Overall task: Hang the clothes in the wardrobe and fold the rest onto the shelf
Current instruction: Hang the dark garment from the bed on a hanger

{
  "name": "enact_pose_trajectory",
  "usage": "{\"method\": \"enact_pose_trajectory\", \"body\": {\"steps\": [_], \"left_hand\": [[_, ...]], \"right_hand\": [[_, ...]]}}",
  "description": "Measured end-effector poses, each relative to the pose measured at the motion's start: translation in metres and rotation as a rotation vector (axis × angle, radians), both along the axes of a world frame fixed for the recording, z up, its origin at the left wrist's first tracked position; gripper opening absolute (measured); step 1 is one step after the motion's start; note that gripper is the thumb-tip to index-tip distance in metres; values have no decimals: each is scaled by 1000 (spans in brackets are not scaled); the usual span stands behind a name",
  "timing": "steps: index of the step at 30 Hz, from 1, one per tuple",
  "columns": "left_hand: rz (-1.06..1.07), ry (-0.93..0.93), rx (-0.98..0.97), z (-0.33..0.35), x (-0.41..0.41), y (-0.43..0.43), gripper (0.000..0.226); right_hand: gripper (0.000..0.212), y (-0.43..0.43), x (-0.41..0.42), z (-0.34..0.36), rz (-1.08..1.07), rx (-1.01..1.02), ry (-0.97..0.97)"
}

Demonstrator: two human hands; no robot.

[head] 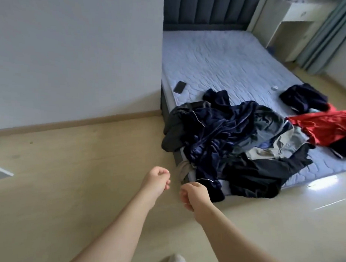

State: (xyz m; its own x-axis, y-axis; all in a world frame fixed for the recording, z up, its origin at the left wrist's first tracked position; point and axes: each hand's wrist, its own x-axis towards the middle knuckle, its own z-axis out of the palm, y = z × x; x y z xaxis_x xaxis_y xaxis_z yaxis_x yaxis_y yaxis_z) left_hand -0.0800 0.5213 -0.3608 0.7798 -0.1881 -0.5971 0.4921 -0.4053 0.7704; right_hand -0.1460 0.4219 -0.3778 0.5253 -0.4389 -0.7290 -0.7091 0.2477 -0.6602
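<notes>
A heap of clothes lies on the near corner of the bed [219, 60]: a dark navy velvet garment [221, 132] with white piping spills over the edge, a black garment [259, 173] beside it, grey pieces [274, 134] in the middle, a red garment [325, 126] at the right and a small dark bundle [304, 98] behind. My left hand [156, 181] and my right hand [195, 194] hover over the floor just short of the heap, both with fingers curled and nothing in them. The wardrobe is out of view.
A black phone [180, 87] lies on the mattress near its left edge, and a small pale object [275, 87] sits further right. A white bedside unit [289, 31] and grey-green curtain [328, 36] stand beyond the bed. Light wooden floor [78, 176] spreads left; my slippered foot [176, 261] shows below.
</notes>
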Motion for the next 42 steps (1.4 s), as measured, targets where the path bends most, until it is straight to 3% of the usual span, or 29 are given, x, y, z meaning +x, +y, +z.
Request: {"method": "enact_pose_trajectory", "body": {"steps": [12, 25, 42], "left_hand": [[-299, -6, 32, -10, 15, -214, 17], [-438, -6, 24, -9, 83, -405, 17], [-297, 85, 262, -104, 96, -701, 16]], "right_hand": [[17, -203, -21, 2, -335, 9, -17], [9, -386, 23, -6, -477, -2, -4], [12, -702, 46, -91, -102, 39, 237]]}}
